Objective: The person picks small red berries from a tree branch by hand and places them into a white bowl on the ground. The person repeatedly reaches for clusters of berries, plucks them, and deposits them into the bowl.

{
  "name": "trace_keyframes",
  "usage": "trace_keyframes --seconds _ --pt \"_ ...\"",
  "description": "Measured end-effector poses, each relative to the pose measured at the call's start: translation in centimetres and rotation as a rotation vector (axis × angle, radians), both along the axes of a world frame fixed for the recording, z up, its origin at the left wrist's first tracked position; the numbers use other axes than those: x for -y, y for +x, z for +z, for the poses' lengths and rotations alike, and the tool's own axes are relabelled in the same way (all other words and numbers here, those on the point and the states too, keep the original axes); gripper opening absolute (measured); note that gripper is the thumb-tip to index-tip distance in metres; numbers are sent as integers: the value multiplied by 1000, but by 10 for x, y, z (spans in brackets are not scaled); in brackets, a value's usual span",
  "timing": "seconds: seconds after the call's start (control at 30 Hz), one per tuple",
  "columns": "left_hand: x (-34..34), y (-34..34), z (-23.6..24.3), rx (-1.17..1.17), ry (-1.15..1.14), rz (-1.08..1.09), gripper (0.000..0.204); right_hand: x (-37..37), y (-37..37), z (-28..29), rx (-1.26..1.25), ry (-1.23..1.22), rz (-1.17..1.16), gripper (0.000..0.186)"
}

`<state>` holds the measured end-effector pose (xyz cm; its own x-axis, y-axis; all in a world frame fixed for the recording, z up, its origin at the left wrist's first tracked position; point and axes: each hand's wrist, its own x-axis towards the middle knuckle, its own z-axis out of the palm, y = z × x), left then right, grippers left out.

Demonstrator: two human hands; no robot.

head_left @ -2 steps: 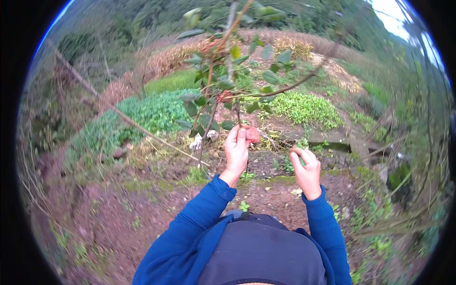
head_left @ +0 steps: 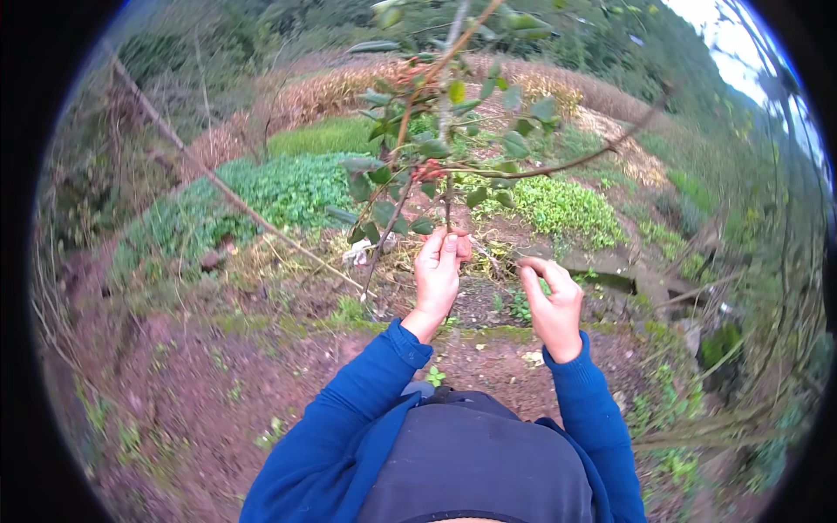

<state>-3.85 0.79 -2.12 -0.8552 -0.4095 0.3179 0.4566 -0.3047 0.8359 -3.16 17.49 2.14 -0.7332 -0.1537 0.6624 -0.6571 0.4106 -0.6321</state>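
Note:
My left hand (head_left: 438,277) pinches a thin, dark upright stem (head_left: 448,209) between thumb and fingers. A crumpled reddish-pink piece (head_left: 465,247) shows just beside its fingertips; whether the hand grips it too I cannot tell. Above, the leafy branch (head_left: 433,148) carries green oval leaves and a small red cluster (head_left: 427,169) where several twigs meet. My right hand (head_left: 556,305) is raised a short way to the right, apart from the stem. Its fingers curl toward the thumb in a pinch, and anything between the tips is too small to make out.
A bare slanting pole (head_left: 218,205) crosses at left. Bare twigs (head_left: 767,261) crowd the right side. Beyond the mossy soil edge (head_left: 488,333) lie leafy green beds (head_left: 253,202) and dry stalks (head_left: 314,98). White scraps (head_left: 357,253) lie behind the branch.
My right hand has moved slightly left and up, closer to my left hand. The upper branches have shifted right in view, while my left hand keeps its hold on the stem.

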Motion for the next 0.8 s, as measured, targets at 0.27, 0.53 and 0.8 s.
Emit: trace_keyframes --seconds 0.27,0.53,0.8 --pt "7 -7 -13 -9 -66 193 16 88 -31 34 126 1 259 13" --pt "1 7 -1 21 -105 265 16 94 -51 18 249 -126 445 14" --pt "-8 10 1 88 -78 304 16 91 -54 28 568 -288 707 12"
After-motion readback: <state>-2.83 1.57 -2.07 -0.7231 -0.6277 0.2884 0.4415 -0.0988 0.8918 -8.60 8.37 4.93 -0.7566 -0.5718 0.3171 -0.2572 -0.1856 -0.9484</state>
